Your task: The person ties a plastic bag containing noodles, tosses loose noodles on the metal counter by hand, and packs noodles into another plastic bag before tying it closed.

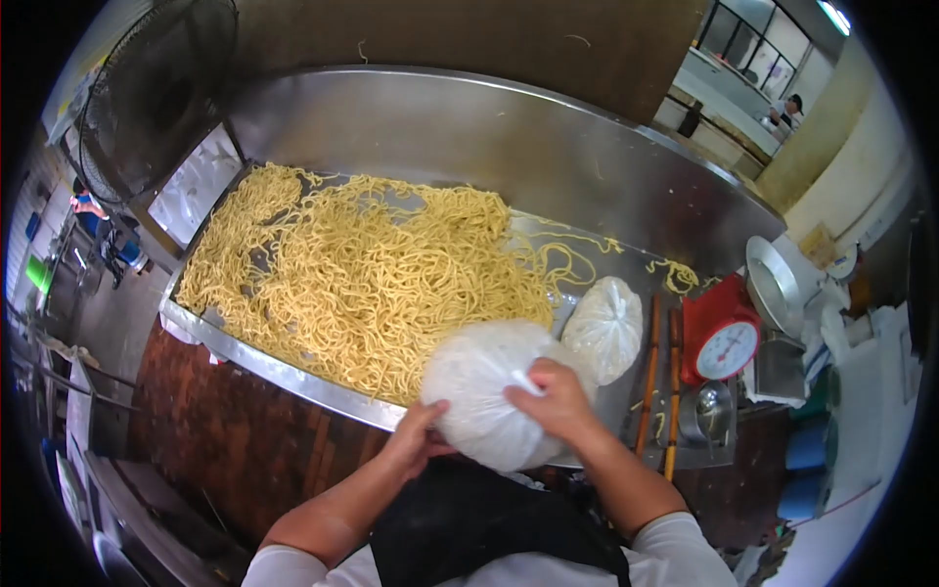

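Observation:
A large, full, whitish plastic bag [484, 382] is between my two hands at the front edge of the metal tray. My left hand [421, 438] is closed on the bag's lower left side. With its fingers pinched, my right hand [556, 396] grips the gathered plastic on top of the bag. Behind and to the left, a wide heap of yellow noodles [372, 274] covers much of the metal tray [284, 377]. A smaller knotted plastic bag [606, 331] rests just right of the large one.
Two long sticks [648, 377] lie right of the small bag, beside a red scale [719, 333] and a metal bowl [712, 411]. A fan [156, 98] stands at the upper left. Other people are far off at left [108, 235] and upper right [785, 114].

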`<state>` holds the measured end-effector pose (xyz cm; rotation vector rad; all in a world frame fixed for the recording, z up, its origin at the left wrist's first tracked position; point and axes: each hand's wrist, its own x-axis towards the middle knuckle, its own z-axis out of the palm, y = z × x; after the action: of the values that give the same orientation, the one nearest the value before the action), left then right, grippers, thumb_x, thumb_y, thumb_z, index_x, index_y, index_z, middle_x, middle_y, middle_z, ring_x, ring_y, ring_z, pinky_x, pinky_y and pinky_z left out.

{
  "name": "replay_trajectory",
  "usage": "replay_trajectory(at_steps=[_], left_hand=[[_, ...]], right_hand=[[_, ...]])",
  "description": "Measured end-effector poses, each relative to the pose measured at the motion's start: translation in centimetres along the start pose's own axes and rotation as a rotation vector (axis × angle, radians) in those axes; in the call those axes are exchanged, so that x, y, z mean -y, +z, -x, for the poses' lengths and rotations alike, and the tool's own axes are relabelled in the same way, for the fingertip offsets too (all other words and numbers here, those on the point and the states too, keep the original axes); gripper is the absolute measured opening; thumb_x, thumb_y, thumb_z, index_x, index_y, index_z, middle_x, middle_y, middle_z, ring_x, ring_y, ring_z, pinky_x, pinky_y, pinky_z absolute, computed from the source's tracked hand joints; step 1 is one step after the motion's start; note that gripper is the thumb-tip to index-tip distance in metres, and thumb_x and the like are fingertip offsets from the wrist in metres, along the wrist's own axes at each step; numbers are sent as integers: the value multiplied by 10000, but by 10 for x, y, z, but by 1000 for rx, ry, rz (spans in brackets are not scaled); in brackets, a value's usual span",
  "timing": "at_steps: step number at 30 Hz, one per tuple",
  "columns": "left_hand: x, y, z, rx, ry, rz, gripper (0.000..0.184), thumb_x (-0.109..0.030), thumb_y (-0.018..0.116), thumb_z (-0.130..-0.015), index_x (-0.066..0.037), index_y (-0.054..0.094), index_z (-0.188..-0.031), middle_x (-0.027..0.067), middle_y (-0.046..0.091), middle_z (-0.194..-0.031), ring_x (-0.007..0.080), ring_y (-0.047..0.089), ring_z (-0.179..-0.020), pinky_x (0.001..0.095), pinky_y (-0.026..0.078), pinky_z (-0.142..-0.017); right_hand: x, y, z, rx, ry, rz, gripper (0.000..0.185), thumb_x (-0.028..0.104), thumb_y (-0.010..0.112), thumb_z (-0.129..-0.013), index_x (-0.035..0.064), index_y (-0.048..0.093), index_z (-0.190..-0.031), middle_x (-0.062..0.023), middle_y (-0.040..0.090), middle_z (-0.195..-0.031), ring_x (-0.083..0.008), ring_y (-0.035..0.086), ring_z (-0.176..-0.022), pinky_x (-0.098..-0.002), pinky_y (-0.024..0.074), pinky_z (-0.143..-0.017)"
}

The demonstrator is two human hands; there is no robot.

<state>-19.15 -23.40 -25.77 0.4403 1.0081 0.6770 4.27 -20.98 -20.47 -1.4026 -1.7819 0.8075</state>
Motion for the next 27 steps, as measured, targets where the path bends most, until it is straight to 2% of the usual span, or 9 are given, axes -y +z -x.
replay_trajectory(at_steps=[3, 8, 10, 13, 14, 17, 21, 24, 27], left_hand=[[11, 23, -14, 248, -84, -61, 715, -490, 650, -845, -103, 371, -1378, 133, 537, -1273, 275, 589, -1080, 447, 500, -899], [26, 26, -44, 508, -222, -129, 766, -474, 625, -882, -110, 289, -1466, 117, 507, -1330, 232, 578, -1083, 396, 453, -945], [25, 19, -44, 464, -53, -532, 766, -435, 640, -890, -54, 305, -1465, 140, 508, -1339, 211, 548, -1152, 373, 431, -977], [28, -29, -58, 395, 41, -658, 753, -395, 679, -873, 0, 359, -1429, 162, 521, -1334, 208, 516, -1211, 351, 419, -993], [30, -42, -57, 229, 169, -647, 723, -367, 711, -852, 34, 423, -1381, 178, 546, -1302, 235, 517, -1213, 334, 408, -1007], [0, -69, -29, -79, 432, -1003, 672, -361, 710, -848, 26, 474, -1343, 180, 557, -1284, 251, 540, -1184, 331, 407, -1012], [-29, -87, 4, -263, 415, -916, 622, -363, 717, -832, 4, 525, -1297, 188, 563, -1268, 282, 540, -1190, 337, 405, -1021], [-19, -117, 4, -349, 717, -1055, 628, -370, 736, -782, -32, 545, -1275, 206, 554, -1271, 350, 514, -1212, 393, 399, -1031], [-18, -131, 9, -389, 838, -1291, 659, -403, 735, -768, -39, 543, -1283, 205, 546, -1288, 377, 486, -1238, 427, 367, -1059]], right_hand=[[16, -52, 6, -24, 180, 5, 236, 145, 768, -738, 3, 596, -662, -47, 518, -646, -135, 500, -587, -314, 400, -547], [-43, -88, 23, 29, 427, -16, 247, 187, 758, -743, -21, 630, -708, -83, 552, -665, -188, 537, -591, -334, 425, -571], [-56, -94, 33, 294, 271, 360, 309, 261, 759, -740, -23, 636, -725, -142, 589, -706, -284, 595, -647, -378, 455, -618], [-39, -106, 38, 122, 469, 518, 369, 326, 765, -723, -17, 645, -784, -192, 620, -773, -348, 627, -754, -406, 478, -686], [-25, -106, 31, 184, 392, 645, 339, 292, 764, -734, -1, 650, -861, -186, 648, -853, -346, 642, -839, -404, 495, -736], [4, -79, 5, -161, 115, 523, 296, 238, 749, -756, 14, 654, -924, -170, 656, -901, -344, 639, -873, -391, 505, -781], [22, -12, -43, -57, -58, 332, 331, 196, 737, -761, 40, 656, -1041, -152, 645, -1021, -322, 620, -976, -376, 494, -853], [5, 49, -75, 49, -310, 374, 405, 211, 735, -762, 53, 637, -1121, -149, 623, -1096, -314, 608, -1013, -376, 493, -866], [7, 91, -100, 112, -287, 492, 460, 240, 740, -753, 74, 626, -1167, -155, 611, -1130, -316, 609, -1017, -381, 493, -874]])
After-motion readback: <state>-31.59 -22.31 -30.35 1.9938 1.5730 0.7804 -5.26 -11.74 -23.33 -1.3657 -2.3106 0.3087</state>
